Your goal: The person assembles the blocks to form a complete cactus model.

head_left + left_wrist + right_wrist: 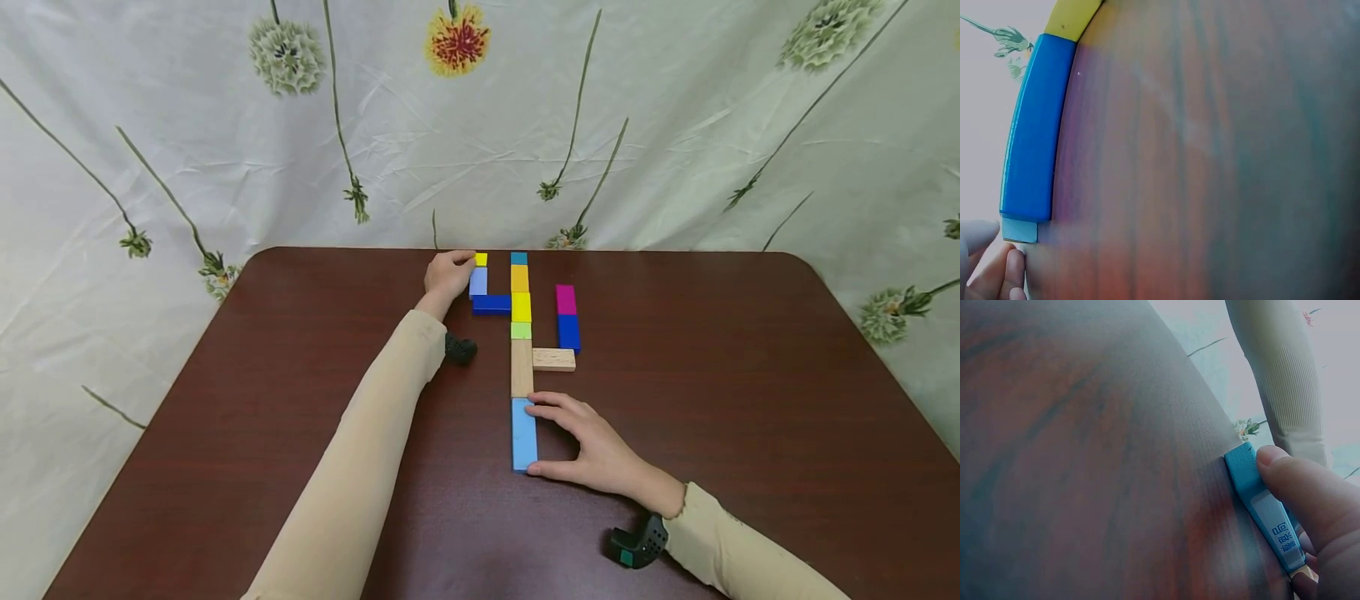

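Note:
In the head view, several wooden blocks lie flat in a branching pattern. My right hand point(596, 450) spans the light blue block point(524, 435) at the column's near end, thumb by its near end, fingertips by its far end. A printed label shows on that block's side in the right wrist view. My left hand point(447, 277) is at the table's far edge, curled fingertips at a small yellow block point(482, 260). Just nearer lie a periwinkle block point(478, 282) and a dark blue block point(492, 305). The left wrist view hides the yellow block behind the fingers point(1015, 265).
Above the light blue block the column continues with a plain wood block point(522, 367), green, yellow, orange and teal blocks. Another plain wood block point(553, 360) branches right, beside blue point(569, 332) and magenta point(566, 300) blocks. A floral cloth point(480, 150) hangs behind the brown table point(750, 375).

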The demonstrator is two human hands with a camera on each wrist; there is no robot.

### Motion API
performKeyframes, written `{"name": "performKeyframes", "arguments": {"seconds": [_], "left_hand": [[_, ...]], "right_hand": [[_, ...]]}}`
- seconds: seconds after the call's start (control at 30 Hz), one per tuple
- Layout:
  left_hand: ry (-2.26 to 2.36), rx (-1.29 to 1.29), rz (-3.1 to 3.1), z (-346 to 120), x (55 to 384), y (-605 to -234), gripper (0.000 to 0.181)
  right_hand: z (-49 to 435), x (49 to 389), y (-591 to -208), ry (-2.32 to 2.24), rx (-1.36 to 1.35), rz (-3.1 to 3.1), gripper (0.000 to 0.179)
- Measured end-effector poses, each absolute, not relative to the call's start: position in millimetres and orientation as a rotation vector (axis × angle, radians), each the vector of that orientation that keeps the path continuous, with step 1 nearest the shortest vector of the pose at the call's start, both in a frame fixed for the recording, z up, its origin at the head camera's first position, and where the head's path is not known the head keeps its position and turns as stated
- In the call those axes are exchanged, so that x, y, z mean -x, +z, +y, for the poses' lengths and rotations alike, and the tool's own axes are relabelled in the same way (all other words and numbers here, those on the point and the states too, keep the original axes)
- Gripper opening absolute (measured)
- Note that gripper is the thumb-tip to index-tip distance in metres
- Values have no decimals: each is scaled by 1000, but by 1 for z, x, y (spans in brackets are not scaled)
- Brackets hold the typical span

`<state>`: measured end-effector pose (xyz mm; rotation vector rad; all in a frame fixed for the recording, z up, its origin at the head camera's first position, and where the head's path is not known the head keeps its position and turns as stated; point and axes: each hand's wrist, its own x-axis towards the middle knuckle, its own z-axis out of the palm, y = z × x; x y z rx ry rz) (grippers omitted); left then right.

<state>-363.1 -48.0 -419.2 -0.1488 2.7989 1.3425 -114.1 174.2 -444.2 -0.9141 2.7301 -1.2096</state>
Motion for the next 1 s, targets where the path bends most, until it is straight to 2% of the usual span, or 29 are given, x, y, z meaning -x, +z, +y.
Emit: {"name": "performKeyframes", "arguments": {"seconds": [1.0], "left_hand": [[1354, 31, 2822, -48, 359, -426, 33]], "right_hand": [[174, 113, -444, -1211, 915, 2730, 68]]}}
